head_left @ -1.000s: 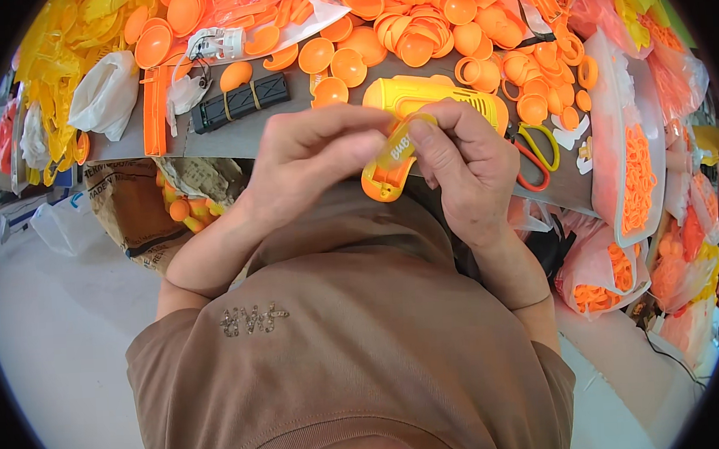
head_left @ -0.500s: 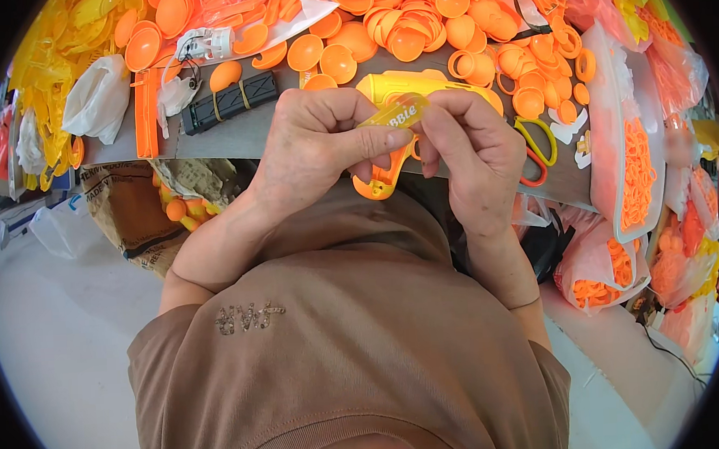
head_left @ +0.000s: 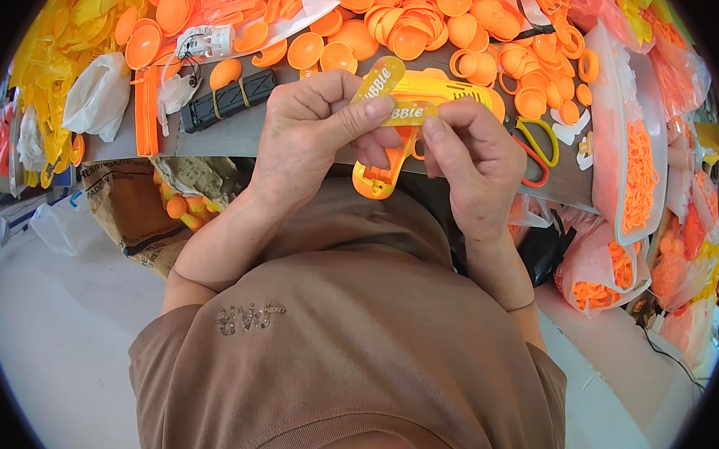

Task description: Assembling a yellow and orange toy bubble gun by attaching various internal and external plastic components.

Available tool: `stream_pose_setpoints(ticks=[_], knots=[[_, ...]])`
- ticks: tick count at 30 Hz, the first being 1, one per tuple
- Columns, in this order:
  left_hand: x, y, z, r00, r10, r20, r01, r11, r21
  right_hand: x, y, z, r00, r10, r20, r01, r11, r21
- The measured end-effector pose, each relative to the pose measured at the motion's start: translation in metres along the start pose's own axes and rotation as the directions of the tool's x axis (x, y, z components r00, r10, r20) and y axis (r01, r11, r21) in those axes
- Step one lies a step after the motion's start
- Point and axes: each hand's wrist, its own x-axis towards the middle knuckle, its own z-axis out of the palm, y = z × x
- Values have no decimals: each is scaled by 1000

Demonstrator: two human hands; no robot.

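My left hand [head_left: 310,138] pinches two small yellow printed labels between thumb and fingers. One label [head_left: 386,73] tilts up and away, while the other label [head_left: 415,113] stretches across toward my right hand [head_left: 478,157]. The right thumb and forefinger are closed on that second label's right end. Behind and below them lies a yellow toy-gun shell [head_left: 442,87] on the bench; its orange-yellow handle [head_left: 376,180] points toward me. My fingers hide part of the shell. Scissors [head_left: 540,150] with green and red handles rest right of my right hand.
Orange plastic cups and rings [head_left: 407,39] heap along the back of the grey bench [head_left: 201,143]. At left lie a black banded block [head_left: 227,101], an orange bar [head_left: 146,114] and a white bag [head_left: 97,98]. A translucent tub [head_left: 608,163] of orange rings stands at right.
The labels have fanned apart, so two now show instead of one. The right hand has shifted slightly right and down with one label's end.
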Motion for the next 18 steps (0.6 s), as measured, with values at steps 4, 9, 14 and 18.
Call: stream_pose_setpoints(ticks=[4, 9, 14, 18], knots=[[2, 2, -2, 997, -37, 64, 32, 997, 70, 8, 0, -12, 842, -525, 124, 516, 717, -468], [2, -1, -2, 983, -79, 168, 62, 993, 102, 3, 4, -29, 658, -618, 430, 738, 415, -532], [-1, -9, 0, 997, 56, 51, -58, 997, 42, -3, -3, -39, 684, -592, 426, 704, 385, -597], [-5, -9, -10, 949, 316, -10, -288, 877, 385, 8, 5, -74, 778, -585, 228, 536, 430, -726]])
